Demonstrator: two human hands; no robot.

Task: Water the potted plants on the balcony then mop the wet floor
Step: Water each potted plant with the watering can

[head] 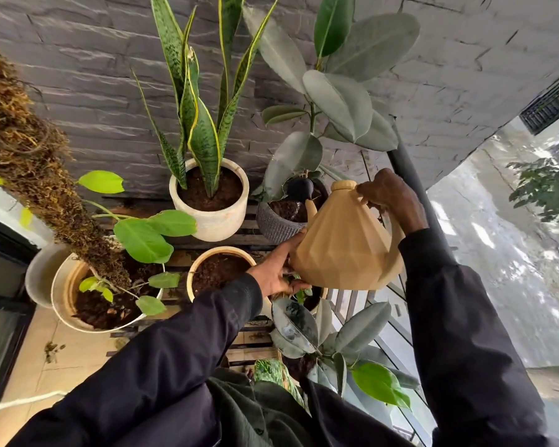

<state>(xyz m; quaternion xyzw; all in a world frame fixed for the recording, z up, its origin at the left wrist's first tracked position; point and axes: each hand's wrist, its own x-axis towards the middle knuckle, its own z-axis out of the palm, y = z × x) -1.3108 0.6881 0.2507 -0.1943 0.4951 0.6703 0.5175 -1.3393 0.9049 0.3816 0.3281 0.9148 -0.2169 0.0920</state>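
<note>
Tan faceted watering can [346, 250] in mid-air right of centre, tipped toward the far left, its black spout head [300, 187] just above the soil of the grey ribbed pot [276, 230]. Gripped at the top by the right hand [388, 195], fingers curled tight round the handle beside the lid. Propped from below on the near-left side by the left hand [276, 269], fingers stretched out and spread against the can's lower edge, pinching nothing. Dark sleeves on both arms.

In the grey pot, a tall rubber plant [336, 91] with broad dusty leaves. Just left of it, a snake plant [200, 124] in a white pot [213, 222]. Nearer, under the left wrist, a tan pot [221, 249] showing only bare soil. Farther left, a large cream pot [62, 291] with light-green leaves and a leaning moss pole [29, 150]. Underneath, wooden slats [252, 337]; behind, a grey stone wall [78, 75].
</note>
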